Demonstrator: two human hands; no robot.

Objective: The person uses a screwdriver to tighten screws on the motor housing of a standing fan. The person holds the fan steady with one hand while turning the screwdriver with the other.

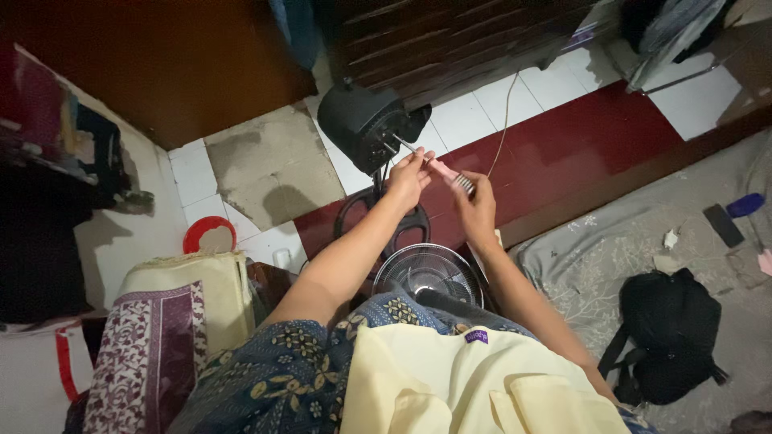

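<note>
A black fan motor housing (pixel 366 124) stands on its stand in front of me, grille off. My right hand (pixel 477 207) grips the pink handle of a screwdriver (pixel 445 172) whose metal shaft points at the housing's right side. My left hand (pixel 408 178) pinches the shaft close to the housing, fingers closed around it. A round wire fan grille (pixel 429 272) lies on the floor just below my hands, near my knees.
A thin cord (pixel 505 112) runs across the white and dark red floor tiles. A black bag (pixel 667 333) and small items lie on a grey mat at right. A folded patterned cloth (pixel 173 321) and a red round object (pixel 209 235) sit at left. Dark wooden furniture stands behind.
</note>
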